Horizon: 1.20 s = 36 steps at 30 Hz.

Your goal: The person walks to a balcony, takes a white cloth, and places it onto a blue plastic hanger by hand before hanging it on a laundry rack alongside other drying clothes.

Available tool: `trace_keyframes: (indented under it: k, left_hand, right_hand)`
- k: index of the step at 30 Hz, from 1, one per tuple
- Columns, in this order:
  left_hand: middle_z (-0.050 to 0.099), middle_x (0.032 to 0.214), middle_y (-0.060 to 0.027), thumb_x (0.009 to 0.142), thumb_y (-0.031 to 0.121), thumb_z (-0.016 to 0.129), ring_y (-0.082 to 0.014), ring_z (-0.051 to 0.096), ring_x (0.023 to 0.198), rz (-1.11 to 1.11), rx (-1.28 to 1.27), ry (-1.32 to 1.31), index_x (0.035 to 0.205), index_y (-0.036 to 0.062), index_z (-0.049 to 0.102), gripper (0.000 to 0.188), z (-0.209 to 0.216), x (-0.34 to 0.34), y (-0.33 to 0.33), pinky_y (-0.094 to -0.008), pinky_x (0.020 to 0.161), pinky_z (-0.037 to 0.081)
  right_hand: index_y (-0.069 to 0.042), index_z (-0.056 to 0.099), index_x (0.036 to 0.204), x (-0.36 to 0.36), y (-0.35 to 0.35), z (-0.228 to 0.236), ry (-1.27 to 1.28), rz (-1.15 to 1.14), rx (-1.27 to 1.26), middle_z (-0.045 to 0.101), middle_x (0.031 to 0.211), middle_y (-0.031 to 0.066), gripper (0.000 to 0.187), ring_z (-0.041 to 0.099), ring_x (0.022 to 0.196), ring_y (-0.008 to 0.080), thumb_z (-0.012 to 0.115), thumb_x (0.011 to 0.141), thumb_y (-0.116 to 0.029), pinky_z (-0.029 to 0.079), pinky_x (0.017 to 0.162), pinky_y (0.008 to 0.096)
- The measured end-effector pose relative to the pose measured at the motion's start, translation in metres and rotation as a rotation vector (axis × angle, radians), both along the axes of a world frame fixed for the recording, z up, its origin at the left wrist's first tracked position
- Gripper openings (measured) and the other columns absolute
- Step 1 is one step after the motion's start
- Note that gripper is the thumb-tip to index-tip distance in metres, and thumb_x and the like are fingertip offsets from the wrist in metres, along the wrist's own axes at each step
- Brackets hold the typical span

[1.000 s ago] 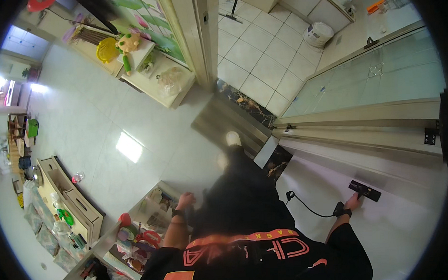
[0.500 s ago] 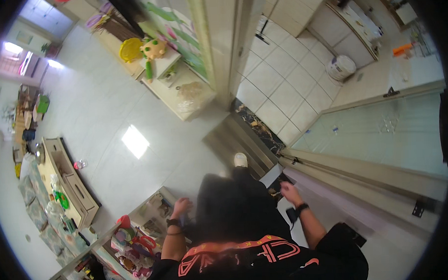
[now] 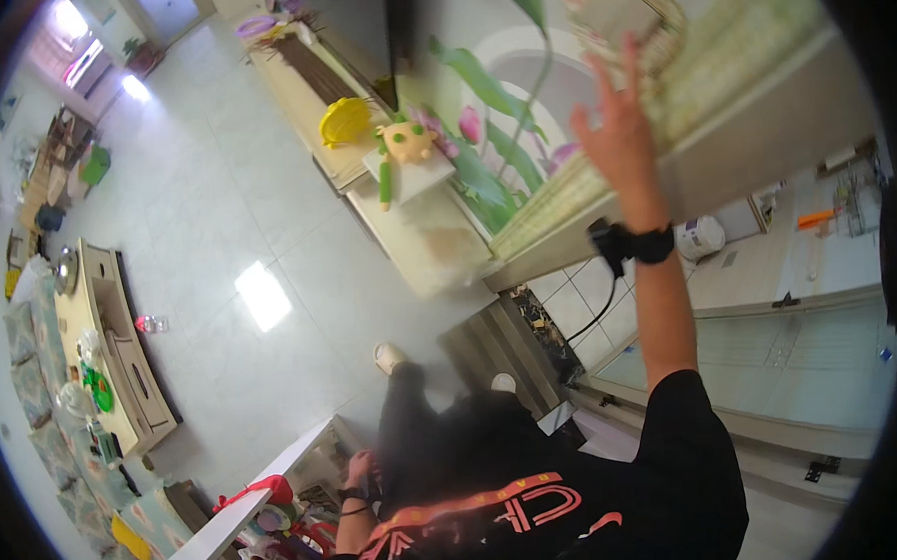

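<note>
My right hand point(image 3: 617, 122) is raised with its fingers spread and nothing in them. It reaches up in front of a wall panel painted with pink flowers and green leaves point(image 3: 490, 88). Just beyond the fingertips hangs a round thing with a woven-looking, pale yellow rim point(image 3: 657, 1), blurred; whether they touch cannot be told. A black band with a small box and cable point(image 3: 632, 244) is around my right wrist. My left hand point(image 3: 360, 469) hangs low by my left thigh, beside a shelf's white edge point(image 3: 249, 514); its fingers are too small and blurred to read.
A low cream cabinet point(image 3: 422, 246) along the wall bears a yellow basket point(image 3: 345, 121) and a plush toy point(image 3: 407, 142). Right of it, a doorway with a striped mat point(image 3: 497, 353) opens onto a tiled room. A coffee table point(image 3: 121, 344) and sofa point(image 3: 48, 398) stand left.
My right hand has risen from beside my hip to the painted wall, its fingers spreading. I have turned and come nearer the wall. My left hand stays low.
</note>
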<state>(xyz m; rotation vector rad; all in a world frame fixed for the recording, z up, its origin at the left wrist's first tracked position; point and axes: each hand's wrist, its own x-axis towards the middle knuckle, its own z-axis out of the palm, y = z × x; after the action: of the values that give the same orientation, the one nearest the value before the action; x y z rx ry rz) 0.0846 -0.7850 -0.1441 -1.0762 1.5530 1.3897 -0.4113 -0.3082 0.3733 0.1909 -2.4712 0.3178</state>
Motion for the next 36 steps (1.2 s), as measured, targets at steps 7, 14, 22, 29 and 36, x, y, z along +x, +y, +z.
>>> trace_keyframes:
  k: [7,14,22,29,36]
  left_hand:
    - [0.066,0.082,-0.0137,0.094,0.024,0.05,-0.0228,0.065,0.068,0.065,0.142,0.108,0.097,-0.0031,0.06,0.029,-0.046,-0.054,-0.133,-0.0337,0.059,0.053]
    - [0.065,0.091,-0.0132,0.089,0.018,0.051,-0.0194,0.065,0.073,0.333,0.019,0.168,0.114,-0.001,0.056,0.031,0.045,-0.227,-0.176,-0.0314,0.058,0.052]
    - [0.065,0.091,-0.0095,0.089,0.017,0.054,-0.0185,0.063,0.07,0.364,-0.111,0.221,0.112,0.0026,0.055,0.027,0.023,-0.255,-0.247,-0.0324,0.058,0.053]
    - [0.065,0.096,-0.0109,0.091,0.018,0.049,-0.0198,0.065,0.08,0.772,-0.065,0.102,0.117,0.0047,0.051,0.029,0.087,-0.296,-0.288,-0.0348,0.06,0.052]
    - [0.065,0.088,-0.0129,0.085,0.012,0.057,-0.0217,0.066,0.07,0.865,0.034,0.13,0.097,0.0005,0.062,0.017,0.065,-0.302,-0.288,-0.0314,0.058,0.054]
  right_hand:
    - [-0.005,0.057,0.116,-0.049,-0.002,0.012,0.259,-0.156,0.11,0.034,0.144,0.0218,0.039,0.038,0.129,0.038,0.058,0.077,-0.007,0.048,0.091,0.0399]
    - [-0.001,0.06,0.102,-0.028,-0.053,-0.265,-1.021,0.189,-0.045,0.064,0.094,0.0151,0.026,0.059,0.079,0.026,0.057,0.079,-0.012,0.047,0.072,0.0381]
    - [0.001,0.061,0.11,-0.043,-0.191,-0.443,-1.763,0.671,0.214,0.067,0.094,0.0157,0.037,0.066,0.081,0.0257,0.059,0.079,-0.02,0.053,0.07,0.036]
    - [-0.002,0.065,0.103,-0.269,-0.359,-0.477,-1.704,0.446,0.056,0.065,0.074,0.007,0.03,0.063,0.061,0.0161,0.057,0.08,-0.019,0.048,0.05,0.0294]
    - [0.001,0.055,0.111,-0.427,-0.624,-0.417,-1.561,0.505,-0.637,0.064,0.082,0.0114,0.029,0.062,0.065,0.0161,0.049,0.084,-0.008,0.047,0.051,0.0258]
